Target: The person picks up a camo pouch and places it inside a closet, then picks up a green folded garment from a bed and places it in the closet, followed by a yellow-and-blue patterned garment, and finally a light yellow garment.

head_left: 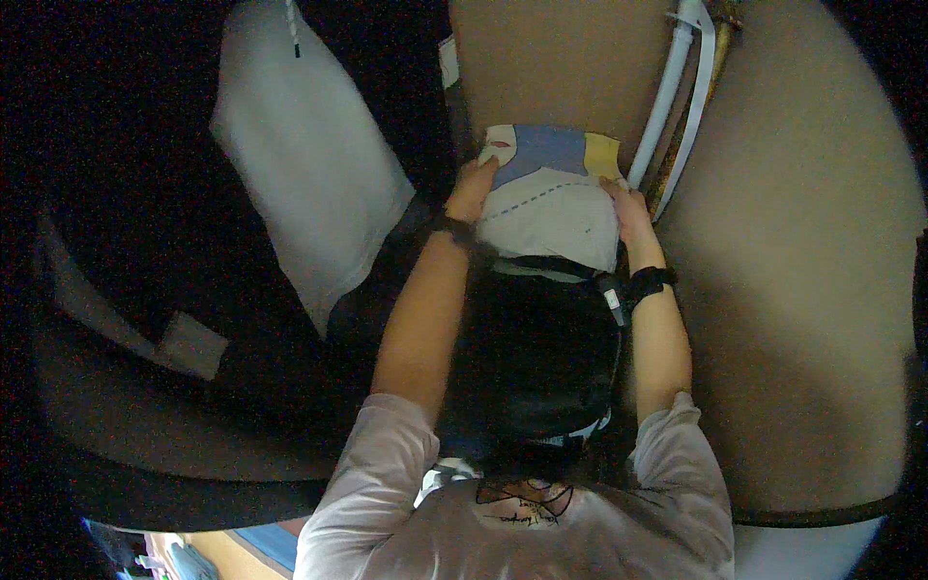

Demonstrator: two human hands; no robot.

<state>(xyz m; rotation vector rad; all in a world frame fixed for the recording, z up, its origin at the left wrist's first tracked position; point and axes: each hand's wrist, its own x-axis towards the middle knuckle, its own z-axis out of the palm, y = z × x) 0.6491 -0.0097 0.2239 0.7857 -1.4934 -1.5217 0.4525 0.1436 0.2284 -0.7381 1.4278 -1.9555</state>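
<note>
A folded piece of fabric point(551, 210), mostly white with blue and yellow patches and a dashed line, spans the space between my two hands. My left hand point(473, 187) grips its left edge, the thumb lying on top. At the opposite edge, beside the yellow patch, my right hand point(629, 206) holds on with the thumb above. The fingers under the fabric are hidden. Directly below the fabric's near edge is a dark, bulky item point(536, 348), possibly a bag, with a small pale tag point(612, 299) at its upper right. Deep shadow hides most of its shape.
On the left hangs a pale cloth point(312, 159), with a white cord point(293, 25) over its top. A white tube point(663, 101) and a pale strap point(697, 116) stand close beyond my right hand. A beige panel point(797, 239) rises on the right.
</note>
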